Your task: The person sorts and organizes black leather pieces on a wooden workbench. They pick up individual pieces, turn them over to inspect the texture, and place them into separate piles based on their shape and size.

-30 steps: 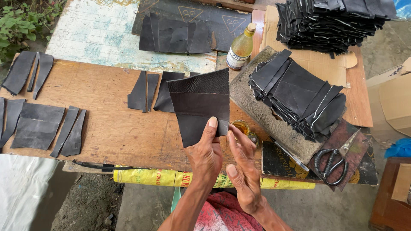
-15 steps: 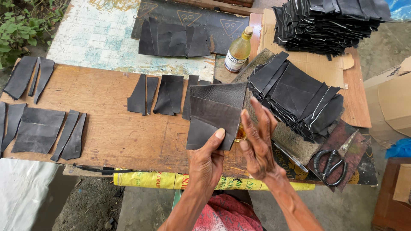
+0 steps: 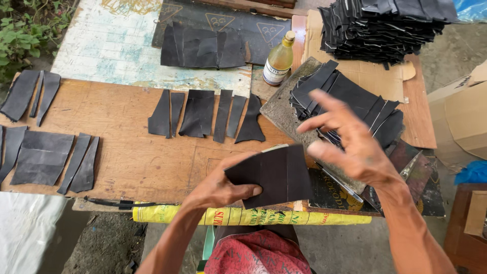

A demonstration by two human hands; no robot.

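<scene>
One dark folded sheet (image 3: 271,175) is pinched by the left hand (image 3: 215,190); the right hand (image 3: 355,144) is held open, fingers spread, just right of it and slightly above.

Single head view, steep downward look, close over wooden table (image 3: 127,162); far edge probably cropped.

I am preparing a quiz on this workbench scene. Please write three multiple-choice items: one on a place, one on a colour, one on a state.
1. Where does the glass bottle stand?
A. behind the stack on the stone slab
B. on the white cloth
C. on the ground

2. What colour is the folded piece in the left hand?
A. white
B. black
C. red

3. How is the right hand?
A. raised, fingers spread, holding nothing
B. gripping the scissors
C. flat on the table

Key: 1 A, it stands just beyond the slab's stack; 2 B, dark like the other cut pieces; 3 A, nothing lies in its palm.
</scene>
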